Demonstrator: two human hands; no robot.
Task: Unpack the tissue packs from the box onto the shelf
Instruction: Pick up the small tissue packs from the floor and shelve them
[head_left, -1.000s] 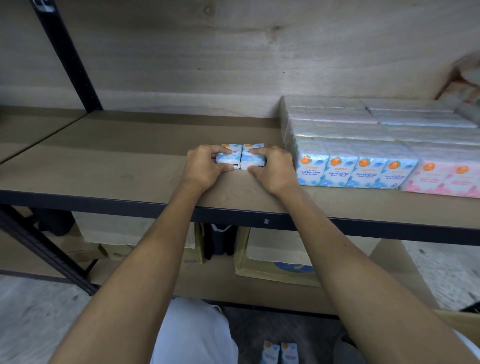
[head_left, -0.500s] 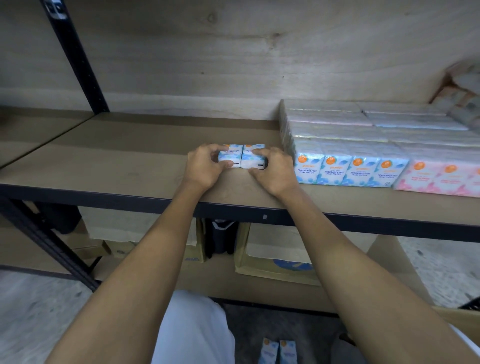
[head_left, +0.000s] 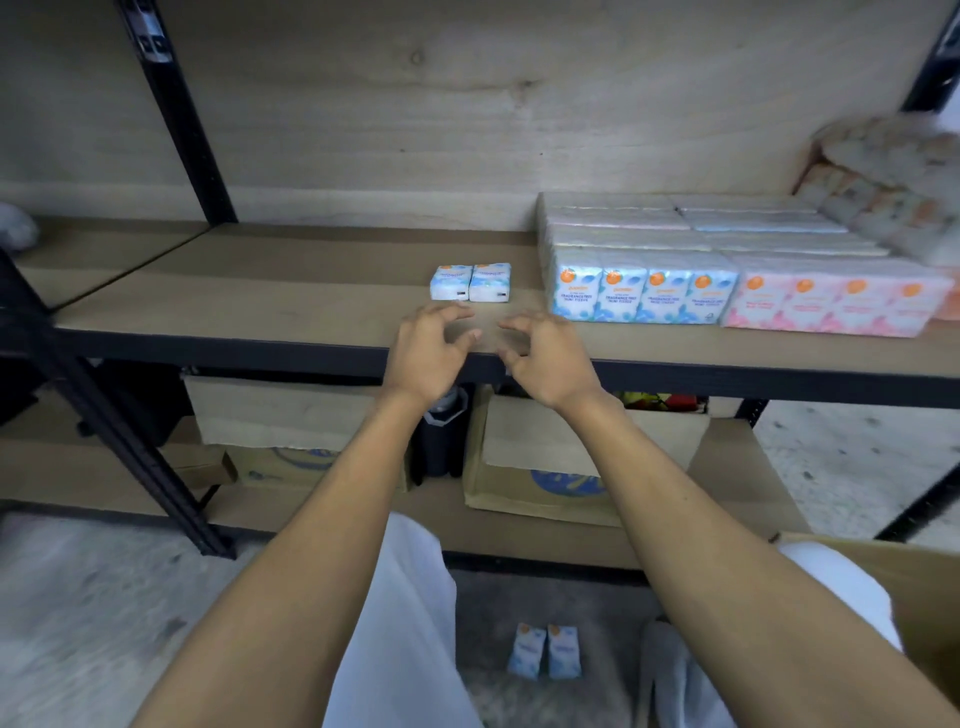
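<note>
At the far left a black metal upright rises past the wooden back panel, and a second black post slants down to the grey floor. The wooden shelf runs across the view with a dark front edge. On it, left of centre, two small blue-and-white tissue packs lie flat, side by side and touching, apart from both hands. Just in front of them, over the shelf's front edge, the left hand hovers empty with fingers curled and spread, and the right hand beside it is likewise empty and loosely curled; neither touches the packs. Under the shelf, on the lower board, sit a cardboard box with a flap hanging forward, a dark container partly hidden behind the left wrist, and another cardboard box with a blue print. On the floor between the person's white-clad legs lie two more blue tissue packs, side by side. Right of the hands on the shelf stands a tight block of blue fragrance-free tissue packs, several rows deep, touching a block of pink tissue packs. Behind these, at the far right, is a blurred heap of orange-toned wrapped packs. The open brown cardboard box shows at the lower right corner, its inside out of view.
</note>
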